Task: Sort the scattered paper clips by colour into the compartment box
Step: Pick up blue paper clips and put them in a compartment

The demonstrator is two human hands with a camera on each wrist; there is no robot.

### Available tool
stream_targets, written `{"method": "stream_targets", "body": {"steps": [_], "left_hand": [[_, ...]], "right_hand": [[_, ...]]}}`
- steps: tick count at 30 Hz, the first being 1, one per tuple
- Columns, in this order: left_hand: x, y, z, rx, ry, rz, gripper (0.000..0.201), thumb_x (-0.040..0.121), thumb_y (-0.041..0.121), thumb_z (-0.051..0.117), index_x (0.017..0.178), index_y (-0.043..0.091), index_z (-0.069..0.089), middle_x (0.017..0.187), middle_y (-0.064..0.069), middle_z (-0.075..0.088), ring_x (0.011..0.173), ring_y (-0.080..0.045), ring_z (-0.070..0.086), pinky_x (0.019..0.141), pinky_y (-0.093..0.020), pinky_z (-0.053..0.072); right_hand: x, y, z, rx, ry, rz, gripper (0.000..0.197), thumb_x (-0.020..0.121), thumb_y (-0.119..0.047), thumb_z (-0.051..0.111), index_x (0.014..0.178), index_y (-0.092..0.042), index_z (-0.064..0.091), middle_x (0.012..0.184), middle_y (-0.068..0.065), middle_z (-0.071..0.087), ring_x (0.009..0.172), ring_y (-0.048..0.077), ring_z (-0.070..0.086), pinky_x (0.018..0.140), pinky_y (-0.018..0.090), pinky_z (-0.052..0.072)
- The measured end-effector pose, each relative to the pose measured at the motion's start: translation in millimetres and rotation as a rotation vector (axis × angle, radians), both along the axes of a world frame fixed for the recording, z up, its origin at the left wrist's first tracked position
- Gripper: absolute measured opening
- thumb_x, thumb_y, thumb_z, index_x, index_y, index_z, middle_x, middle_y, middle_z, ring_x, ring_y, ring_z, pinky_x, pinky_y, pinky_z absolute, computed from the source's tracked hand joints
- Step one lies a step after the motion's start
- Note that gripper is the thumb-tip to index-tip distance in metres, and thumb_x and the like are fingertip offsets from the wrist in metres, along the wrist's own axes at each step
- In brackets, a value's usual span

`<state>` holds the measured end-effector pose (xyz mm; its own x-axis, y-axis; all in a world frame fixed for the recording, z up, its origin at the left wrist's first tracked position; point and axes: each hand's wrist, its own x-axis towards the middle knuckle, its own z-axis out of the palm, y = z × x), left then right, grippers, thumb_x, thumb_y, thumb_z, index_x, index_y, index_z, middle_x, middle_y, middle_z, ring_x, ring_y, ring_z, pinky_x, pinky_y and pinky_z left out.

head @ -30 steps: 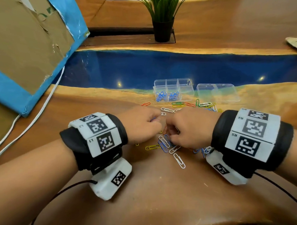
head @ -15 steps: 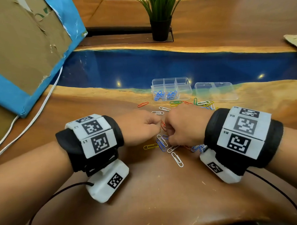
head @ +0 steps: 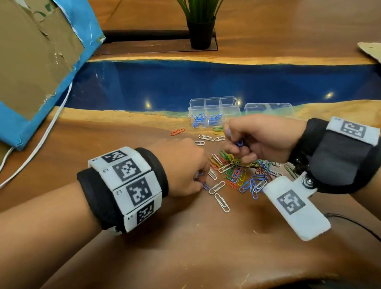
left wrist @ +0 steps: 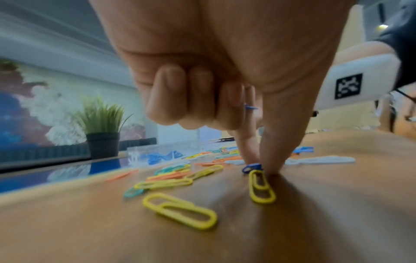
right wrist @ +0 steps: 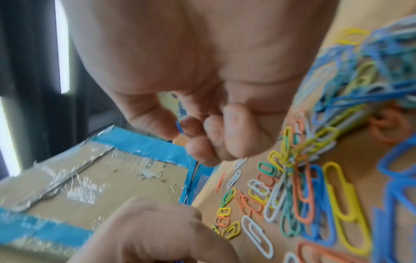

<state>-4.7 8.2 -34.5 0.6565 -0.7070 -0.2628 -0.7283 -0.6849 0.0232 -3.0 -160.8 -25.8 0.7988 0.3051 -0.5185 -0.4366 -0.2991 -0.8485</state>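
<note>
A heap of mixed-colour paper clips (head: pixel 236 173) lies on the wooden table between my hands. At the heap's left edge, my left hand (head: pixel 201 181) pinches a blue clip (left wrist: pixel 252 167) against the table with thumb and forefinger, and a second blue clip (left wrist: pixel 250 107) sits in its curled fingers. My right hand (head: pixel 235 142) is raised above the heap, its fingers curled round blue clips (head: pixel 239 142); the right wrist view shows one blue clip (right wrist: pixel 179 127) in that grip. The clear compartment box (head: pixel 227 102) stands just beyond, with blue clips (head: pixel 207 119) in two front compartments.
The box's clear lid (head: pixel 268 107) lies to its right. A few white clips (head: pixel 206 137) and a red clip (head: pixel 177 131) lie loose in front of the box. A potted plant (head: pixel 201 32) stands at the back, a taped cardboard box (head: pixel 29 64) and a white cable (head: pixel 43 142) at the left.
My right hand has lifted off the heap and swung right and towards the box with blue clips in it. My left hand stays low at the heap's left edge.
</note>
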Motion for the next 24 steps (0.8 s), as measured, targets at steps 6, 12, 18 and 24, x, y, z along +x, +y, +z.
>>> {"method": "stream_targets", "body": {"steps": [6, 12, 18, 24], "left_hand": [[1.1, -2.4, -4.3, -0.159, 0.072, -0.020, 0.014, 0.079, 0.031, 0.051, 0.077, 0.019, 0.057, 0.070, 0.000, 0.059, 0.065, -0.017, 0.052, 0.058, -0.021, 0.037], [6.8, -8.9, -1.3, -0.558, 0.776, 0.422, 0.011, 0.068, 0.023, 0.047, 0.063, 0.016, 0.041, 0.048, 0.005, 0.041, 0.035, -0.007, 0.029, 0.038, -0.017, 0.025], [14.4, -12.3, -1.3, -0.875, 1.294, 0.602, 0.009, 0.055, 0.013, 0.034, 0.063, 0.014, 0.038, 0.045, 0.000, 0.037, 0.031, -0.006, 0.020, 0.040, -0.005, 0.020], [18.4, -17.9, -4.0, -0.745, 1.214, 0.689, 0.004, 0.063, 0.021, 0.041, 0.063, 0.017, 0.041, 0.050, 0.003, 0.032, 0.032, -0.006, 0.021, 0.037, -0.006, 0.018]], "right_hand": [[-7.6, -19.7, -15.0, 0.248, 0.016, -0.088, 0.021, 0.051, 0.003, 0.034, 0.060, -0.016, 0.031, 0.055, 0.004, 0.040, 0.042, 0.010, 0.026, 0.037, 0.018, 0.017], [-18.0, -33.6, -7.8, -0.038, -0.099, 0.047, 0.015, 0.064, -0.012, 0.055, 0.066, -0.020, 0.043, 0.051, 0.002, 0.041, 0.042, 0.009, 0.032, 0.038, 0.017, 0.021], [-33.8, -28.2, 0.1, -0.814, -0.515, 0.575, 0.006, 0.078, -0.034, 0.069, 0.079, -0.031, 0.063, 0.049, -0.015, 0.053, 0.052, -0.003, 0.048, 0.052, 0.011, 0.033], [-37.5, -19.0, -9.2, -0.955, -0.609, 0.683, 0.009, 0.081, -0.031, 0.061, 0.080, -0.024, 0.067, 0.062, -0.010, 0.050, 0.062, 0.007, 0.046, 0.059, 0.020, 0.038]]}}
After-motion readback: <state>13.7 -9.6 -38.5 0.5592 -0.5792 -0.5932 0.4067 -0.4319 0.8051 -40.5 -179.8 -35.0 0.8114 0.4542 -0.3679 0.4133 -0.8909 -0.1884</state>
